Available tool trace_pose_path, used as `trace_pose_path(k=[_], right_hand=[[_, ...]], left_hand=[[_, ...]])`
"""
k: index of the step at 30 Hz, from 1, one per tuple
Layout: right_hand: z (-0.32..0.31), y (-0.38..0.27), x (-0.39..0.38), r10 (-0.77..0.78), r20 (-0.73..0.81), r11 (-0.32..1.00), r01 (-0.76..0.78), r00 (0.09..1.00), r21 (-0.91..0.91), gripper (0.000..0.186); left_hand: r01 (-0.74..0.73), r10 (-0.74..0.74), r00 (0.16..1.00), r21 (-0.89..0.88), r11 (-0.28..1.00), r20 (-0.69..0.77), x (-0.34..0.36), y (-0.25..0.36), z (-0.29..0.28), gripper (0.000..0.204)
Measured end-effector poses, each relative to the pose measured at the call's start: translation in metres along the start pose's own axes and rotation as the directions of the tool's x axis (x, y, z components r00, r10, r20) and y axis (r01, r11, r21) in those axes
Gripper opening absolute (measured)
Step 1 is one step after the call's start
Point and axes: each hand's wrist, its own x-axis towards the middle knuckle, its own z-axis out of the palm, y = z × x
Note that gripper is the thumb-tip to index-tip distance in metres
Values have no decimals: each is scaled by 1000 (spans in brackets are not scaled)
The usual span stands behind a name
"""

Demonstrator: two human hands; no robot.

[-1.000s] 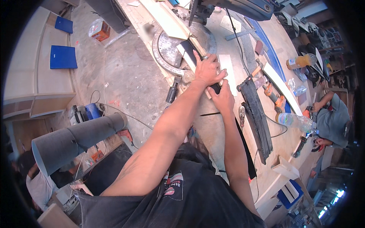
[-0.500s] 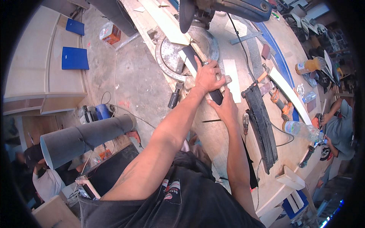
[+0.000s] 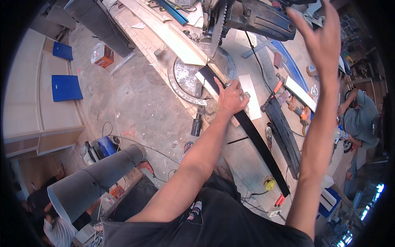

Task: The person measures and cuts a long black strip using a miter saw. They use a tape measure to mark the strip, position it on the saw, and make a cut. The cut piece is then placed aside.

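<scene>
My left hand is closed over a long black strip, holding it down near its far end, against the wooden fence of a mitre saw. The strip runs back toward me across the bench, its far end on the saw's round metal base. Just beyond that end, the toothed saw blade stands raised, with the dark motor body to its right. Up at the right, my right hand is lifted beside the motor, slightly blurred, thumb and fingers apart with nothing in them.
Right of the strip lie a black grooved bar, a screwdriver, a hammer and an orange drill. A yellow tape measure sits near the strip's close end. One person is at the far right, another at lower left.
My right hand has let go near the strip and risen to the upper right beside the saw motor. My left hand stays on the strip. The view has shifted, showing more of the blade.
</scene>
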Motion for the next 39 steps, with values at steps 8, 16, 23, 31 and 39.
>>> trace_pose_path(k=[8, 16, 23, 31, 39], right_hand=[[28, -19, 169, -47, 960, 913, -378, 277, 154, 34], [45, 0, 162, -185, 925, 855, -410, 332, 318, 39], [45, 1, 164, -111, 947, 883, -408, 303, 234, 31], [40, -4, 162, -75, 940, 873, -433, 333, 223, 26], [21, -25, 145, -69, 906, 924, -316, 418, 216, 32]], left_hand=[[-7, 7, 1000, -42, 999, -18, -1, -3, 1, 31], [-16, 15, 999, -17, 1000, -34, 0, -4, 5, 30], [-26, 25, 997, -3, 1000, -68, 0, -3, 6, 30], [20, -20, 1000, 12, 1000, 23, 1, 0, 1, 32], [18, -18, 1000, 18, 1000, 0, 0, -1, 3, 32]])
